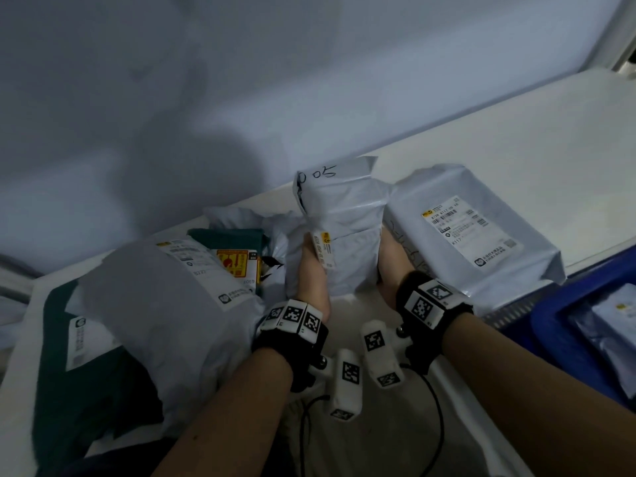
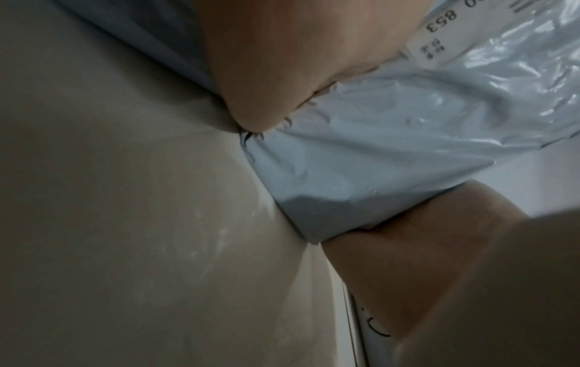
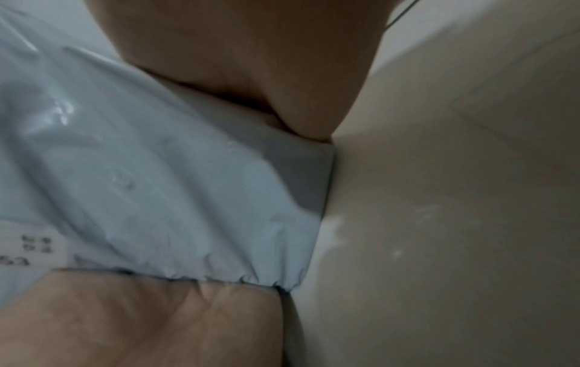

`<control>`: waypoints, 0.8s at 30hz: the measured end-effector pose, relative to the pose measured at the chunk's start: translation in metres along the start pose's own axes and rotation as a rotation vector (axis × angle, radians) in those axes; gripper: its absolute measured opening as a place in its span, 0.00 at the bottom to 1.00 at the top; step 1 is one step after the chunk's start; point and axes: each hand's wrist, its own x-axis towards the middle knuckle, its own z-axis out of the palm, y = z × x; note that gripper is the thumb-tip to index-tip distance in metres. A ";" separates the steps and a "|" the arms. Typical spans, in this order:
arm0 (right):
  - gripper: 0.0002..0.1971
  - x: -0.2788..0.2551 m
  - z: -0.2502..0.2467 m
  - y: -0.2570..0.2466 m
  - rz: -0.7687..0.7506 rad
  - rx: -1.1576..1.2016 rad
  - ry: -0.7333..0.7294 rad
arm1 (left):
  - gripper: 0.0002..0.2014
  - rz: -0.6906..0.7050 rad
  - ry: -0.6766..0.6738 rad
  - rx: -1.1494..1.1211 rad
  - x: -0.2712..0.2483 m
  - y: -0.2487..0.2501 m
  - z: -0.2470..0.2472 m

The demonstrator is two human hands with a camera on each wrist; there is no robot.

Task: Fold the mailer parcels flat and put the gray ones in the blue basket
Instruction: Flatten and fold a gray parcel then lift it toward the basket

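A gray mailer parcel (image 1: pixel 340 235) marked "005" stands upright on the white table (image 1: pixel 516 139) at the centre. My left hand (image 1: pixel 311 273) grips its left side, thumb by the white label. On the right side, my right hand (image 1: pixel 389 266) grips it too; the fingers of both are hidden behind it. The left wrist view shows the parcel (image 2: pixel 376 149) squeezed between my left hand (image 2: pixel 298 49) and right hand (image 2: pixel 423 260). From the right wrist, its crinkled bottom edge (image 3: pixel 157 186) lies between the right hand (image 3: pixel 244 49) and left hand (image 3: pixel 141 317). The blue basket (image 1: pixel 547 325) sits at the right, a gray parcel (image 1: pixel 616 325) inside.
A large gray parcel (image 1: pixel 471 235) lies just right of the held one, near the basket. Another large gray parcel (image 1: pixel 165 304) lies at the left on top of a dark green one (image 1: pixel 86 390). More parcels, one green (image 1: pixel 230 239), are piled behind. A wall rises behind the table.
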 end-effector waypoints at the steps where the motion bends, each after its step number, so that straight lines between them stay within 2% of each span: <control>1: 0.19 0.000 -0.001 -0.001 -0.011 0.003 0.010 | 0.24 0.025 -0.029 0.045 0.003 -0.003 -0.001; 3: 0.14 -0.002 -0.003 -0.006 0.032 0.053 0.003 | 0.18 0.075 -0.037 0.041 0.007 -0.006 -0.001; 4: 0.14 -0.002 -0.005 -0.008 0.048 0.091 0.025 | 0.19 0.081 -0.036 0.061 0.006 -0.006 0.001; 8: 0.17 -0.006 -0.009 -0.016 0.002 0.072 0.039 | 0.31 0.050 -0.165 0.119 0.000 0.000 0.008; 10: 0.28 -0.006 -0.012 -0.016 0.043 0.056 0.056 | 0.36 0.003 -0.203 0.126 -0.003 0.002 0.009; 13: 0.46 -0.009 -0.014 -0.018 0.092 -0.004 0.088 | 0.42 -0.003 -0.189 0.172 -0.005 -0.001 0.009; 15: 0.55 -0.012 -0.013 -0.022 0.108 -0.016 0.102 | 0.41 0.009 -0.106 0.196 -0.013 0.001 0.010; 18: 0.66 0.005 -0.013 -0.014 0.105 -0.030 0.094 | 0.42 0.059 -0.098 0.237 -0.026 0.007 0.014; 21: 0.63 -0.001 -0.010 -0.025 0.087 -0.046 0.127 | 0.39 0.168 -0.082 0.240 -0.038 0.009 0.015; 24: 0.47 -0.020 -0.009 -0.040 0.092 -0.051 0.134 | 0.38 0.263 -0.194 0.285 -0.041 -0.001 0.009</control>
